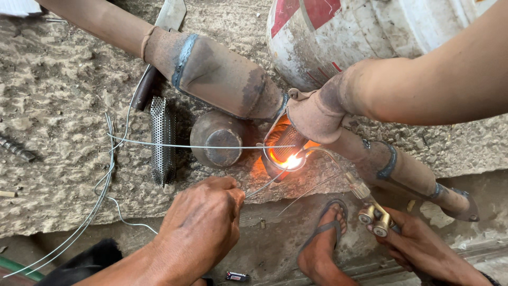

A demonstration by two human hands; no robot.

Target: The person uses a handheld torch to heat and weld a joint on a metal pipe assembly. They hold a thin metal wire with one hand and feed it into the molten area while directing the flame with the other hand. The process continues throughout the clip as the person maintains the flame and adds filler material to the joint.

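Observation:
My left hand pinches a thin filler rod that runs up to a glowing orange spot on a rusty exhaust pipe part. My right hand grips a brass gas torch; its thin curved nozzle reaches the same glowing spot. A perforated metal core shows inside the open end of the pipe part. Another person's bare arm comes in from the upper right and rests on the pipe part.
A rusty muffler body lies on the rough concrete slab. Beside it are a perforated metal tube, a round end cap and loose wires. A white drum stands behind. A sandalled foot is below.

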